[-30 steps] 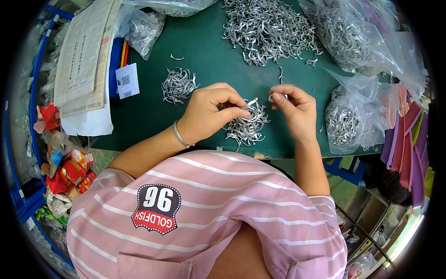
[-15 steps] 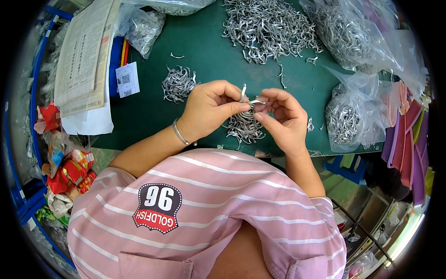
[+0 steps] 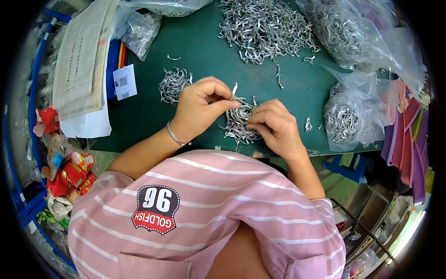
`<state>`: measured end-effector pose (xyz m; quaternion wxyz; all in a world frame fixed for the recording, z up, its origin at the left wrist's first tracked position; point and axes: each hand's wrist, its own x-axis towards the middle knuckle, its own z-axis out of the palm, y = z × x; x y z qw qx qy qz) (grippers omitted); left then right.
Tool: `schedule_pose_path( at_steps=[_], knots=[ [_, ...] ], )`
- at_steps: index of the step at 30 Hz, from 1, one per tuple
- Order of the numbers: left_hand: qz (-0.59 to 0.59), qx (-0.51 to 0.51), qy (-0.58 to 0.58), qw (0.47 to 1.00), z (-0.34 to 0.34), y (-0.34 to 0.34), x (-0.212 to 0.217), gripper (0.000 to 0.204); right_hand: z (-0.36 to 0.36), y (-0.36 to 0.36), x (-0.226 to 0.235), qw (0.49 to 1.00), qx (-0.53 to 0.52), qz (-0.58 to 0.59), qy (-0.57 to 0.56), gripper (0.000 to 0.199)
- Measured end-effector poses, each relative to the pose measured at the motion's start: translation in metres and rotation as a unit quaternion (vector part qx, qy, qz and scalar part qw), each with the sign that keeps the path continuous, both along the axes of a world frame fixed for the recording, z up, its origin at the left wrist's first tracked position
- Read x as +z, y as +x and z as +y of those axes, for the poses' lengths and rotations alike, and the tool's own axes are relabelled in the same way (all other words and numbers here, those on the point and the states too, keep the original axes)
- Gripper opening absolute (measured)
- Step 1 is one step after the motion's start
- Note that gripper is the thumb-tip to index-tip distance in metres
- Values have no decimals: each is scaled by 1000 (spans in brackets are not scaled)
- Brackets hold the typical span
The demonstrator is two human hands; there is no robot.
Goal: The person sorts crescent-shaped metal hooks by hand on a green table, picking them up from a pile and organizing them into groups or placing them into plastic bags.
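Note:
Between the thumb and fingers of my left hand, a small curved silvery metal piece sticks up. A small heap of similar curved pieces lies on the green table between my hands, close to the front edge. My right hand is at the right side of this heap, thumb and fingertips pressed together. Whatever they pinch is hidden behind the fingers. Beyond my left hand sits another small heap of curved pieces, partly covered by the hand.
A large pile of curved pieces covers the table's far middle. Clear plastic bags of pieces stand at the far right and near right. Papers and a small printed card lie at left. A blue stool stands below the table's right edge.
My hands have moved apart. The right hand has lowered to the heap and its fingers have closed together; the left has shifted slightly left, still holding its metal piece.

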<state>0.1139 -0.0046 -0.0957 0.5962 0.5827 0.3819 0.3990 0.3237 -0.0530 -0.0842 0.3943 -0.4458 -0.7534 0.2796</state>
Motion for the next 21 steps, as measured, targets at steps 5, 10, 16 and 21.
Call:
schedule_pose_path(
  at_steps=[5, 10, 16, 21],
  knots=[
    [28, -18, -25, 999, -2, 0, 1, 10, 17, 18, 0, 988, -141, -69, 1, 8],
    [37, -31, 3, 999, -3, 3, 7, 10, 32, 40, -18, 949, -226, -218, 13, 9],
    [67, -18, 99, 993, -2, 3, 4, 11, 18, 31, -10, 950, -160, 134, -234, 4],
    [80, -8, 172, 982, -2, 6, 9, 13, 6, 4, 3, 984, -28, 112, -134, 10]
  ],
)
